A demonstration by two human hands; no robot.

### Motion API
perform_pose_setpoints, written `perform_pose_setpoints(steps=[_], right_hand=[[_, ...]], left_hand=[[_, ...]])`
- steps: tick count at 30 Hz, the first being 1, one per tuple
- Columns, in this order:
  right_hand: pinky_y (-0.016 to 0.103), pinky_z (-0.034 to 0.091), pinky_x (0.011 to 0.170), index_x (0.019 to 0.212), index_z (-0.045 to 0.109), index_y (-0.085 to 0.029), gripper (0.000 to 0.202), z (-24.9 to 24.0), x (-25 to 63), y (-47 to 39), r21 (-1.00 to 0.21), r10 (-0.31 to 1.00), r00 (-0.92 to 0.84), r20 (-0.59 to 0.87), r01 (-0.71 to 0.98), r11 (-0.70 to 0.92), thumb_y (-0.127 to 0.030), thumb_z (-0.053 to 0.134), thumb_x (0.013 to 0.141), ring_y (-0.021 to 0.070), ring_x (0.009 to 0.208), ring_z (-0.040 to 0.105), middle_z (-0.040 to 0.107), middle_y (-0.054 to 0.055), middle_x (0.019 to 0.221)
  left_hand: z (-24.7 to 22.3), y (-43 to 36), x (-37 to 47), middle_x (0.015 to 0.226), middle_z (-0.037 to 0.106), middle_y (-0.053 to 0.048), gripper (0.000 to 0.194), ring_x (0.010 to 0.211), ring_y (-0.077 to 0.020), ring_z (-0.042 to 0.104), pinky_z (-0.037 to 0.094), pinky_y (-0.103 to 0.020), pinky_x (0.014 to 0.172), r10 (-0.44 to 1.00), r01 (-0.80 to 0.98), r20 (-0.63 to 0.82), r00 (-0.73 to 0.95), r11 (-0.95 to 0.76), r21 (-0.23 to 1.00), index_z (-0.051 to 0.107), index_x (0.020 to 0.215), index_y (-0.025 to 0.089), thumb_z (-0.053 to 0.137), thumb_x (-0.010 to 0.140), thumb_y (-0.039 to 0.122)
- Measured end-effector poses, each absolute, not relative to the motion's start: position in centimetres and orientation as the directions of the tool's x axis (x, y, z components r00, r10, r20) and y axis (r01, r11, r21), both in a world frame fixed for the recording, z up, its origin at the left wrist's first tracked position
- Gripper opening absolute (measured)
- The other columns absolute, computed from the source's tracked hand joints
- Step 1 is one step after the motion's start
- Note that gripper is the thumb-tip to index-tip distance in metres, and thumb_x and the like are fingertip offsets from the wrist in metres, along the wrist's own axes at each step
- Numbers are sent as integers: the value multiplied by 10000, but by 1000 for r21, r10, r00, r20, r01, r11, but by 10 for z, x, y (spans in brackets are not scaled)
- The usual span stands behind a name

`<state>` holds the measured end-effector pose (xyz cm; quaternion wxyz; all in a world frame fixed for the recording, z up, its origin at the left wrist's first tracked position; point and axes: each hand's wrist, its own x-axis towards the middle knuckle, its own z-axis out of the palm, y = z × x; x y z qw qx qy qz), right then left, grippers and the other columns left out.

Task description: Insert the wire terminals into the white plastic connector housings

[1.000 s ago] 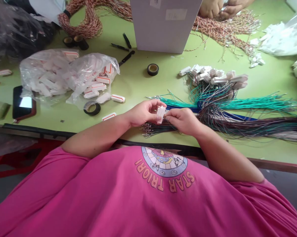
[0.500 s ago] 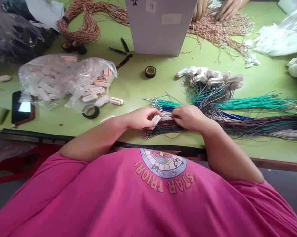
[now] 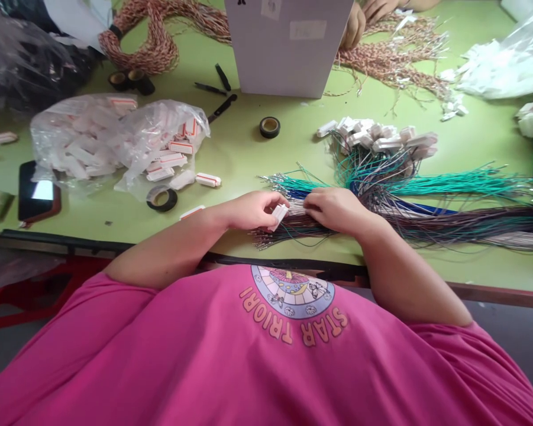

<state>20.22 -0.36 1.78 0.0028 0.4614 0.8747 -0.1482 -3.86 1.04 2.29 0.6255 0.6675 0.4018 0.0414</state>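
Observation:
Between the thumb and fingers of my left hand (image 3: 256, 210) is a white plastic connector housing (image 3: 279, 216), held tilted over the wire ends. My right hand (image 3: 332, 208) rests just to the right, its fingers curled down at the white wires (image 3: 298, 206); the fingertips are partly hidden, and what they pinch is too small to make out. Brown wires (image 3: 403, 222) run beneath and beside both hands. Green wires (image 3: 456, 182) lie behind them. Farther back sits a pile of white connectors (image 3: 377, 136) with wires attached.
Left stand a clear bag of white housings (image 3: 82, 142), a phone (image 3: 38, 192) and a tape roll (image 3: 162, 199). Another black tape roll (image 3: 270, 127) lies mid-table near a knife (image 3: 223, 107). A grey box (image 3: 288, 59) stands behind. A co-worker's hands (image 3: 354, 26) handle red-and-white twisted wires (image 3: 385, 65).
My right hand has shifted slightly left, closer to the housing in my left hand. The co-worker's hands have moved left and back, towards the box.

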Motion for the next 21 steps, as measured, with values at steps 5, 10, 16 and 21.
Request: perform_pose_setpoints(steps=[5,10,16,21], right_hand=[[269,357,655,819,735,-194,222,16,201,-3,-373,860,-508,-51,808,455,-228,515,823,175,793,616,714,53,880],[259,382,657,771,743,-195,201,20,205,-1,-516,916,-398,-45,794,320,-246,549,759,154,693,601,714,25,768],[252,362,614,745,705,-184,166,18,204,-1,-538,923,-383,-20,782,313,-209,547,703,139,615,544,655,8,664],[270,373,658,673,653,-176,124,19,205,-2,-527,898,-427,110,741,416,-169,529,675,161,709,549,636,42,741]], left_hand=[[23,10,-39,901,686,-55,521,731,-146,632,500,-259,642,599,489,-445,666,100,867,582,1162,147,597,642,121],[22,10,-39,859,676,-45,549,715,-145,621,497,-264,644,595,492,-441,672,87,866,577,1196,134,584,648,118],[25,11,-40,889,661,-39,527,714,-134,614,504,-267,648,583,466,-434,687,104,879,572,1186,139,595,660,117],[33,13,-43,765,626,3,524,661,-119,602,500,-263,634,581,388,-415,700,179,904,547,1204,140,589,686,77]])
